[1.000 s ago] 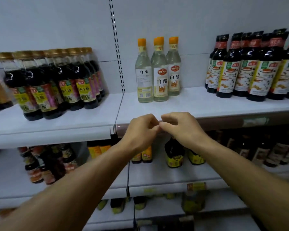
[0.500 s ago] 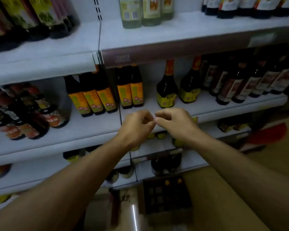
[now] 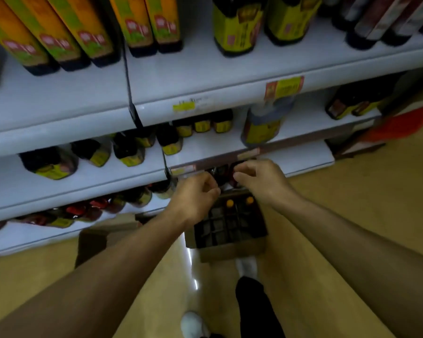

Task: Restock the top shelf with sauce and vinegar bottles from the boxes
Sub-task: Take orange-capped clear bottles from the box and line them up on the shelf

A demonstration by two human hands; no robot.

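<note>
In the head view, your two hands hang side by side near the centre of the frame, close together but not touching. Your left hand [image 3: 195, 195] has its fingers curled inward and your right hand [image 3: 260, 180] has its fingers bent down with the thumb tucked toward the left one; neither holds anything that you can make out, though the picture is dim and blurred there.

Directly beneath the hands, toward 6 o'clock of them, an open cardboard box [image 3: 232, 250] stands on the wooden floor [image 3: 352, 203]. It is split into dark cells by a grid divider, and two orange bottle caps [image 3: 239, 202] show in its far row, just under your knuckles. The other cells look dark; you cannot tell whether they hold bottles.

At 12 o'clock the white shelves [image 3: 205, 76] rise in tiers. The highest tier in view carries tall dark bottles with orange-and-green labels [image 3: 88, 32] at 11 o'clock and squat dark bottles with yellow labels [image 3: 237, 28] at 1 o'clock. A yellow price tag [image 3: 283, 87] sits on that shelf's front edge. Lower tiers hold smaller dark bottles [image 3: 130, 152] at 9 to 10 o'clock.

At 6 o'clock a dark trouser leg [image 3: 254, 306] and a white shoe [image 3: 193, 324] show on the floor. A red object [image 3: 401, 123] lies at 3 o'clock, too blurred to name.
</note>
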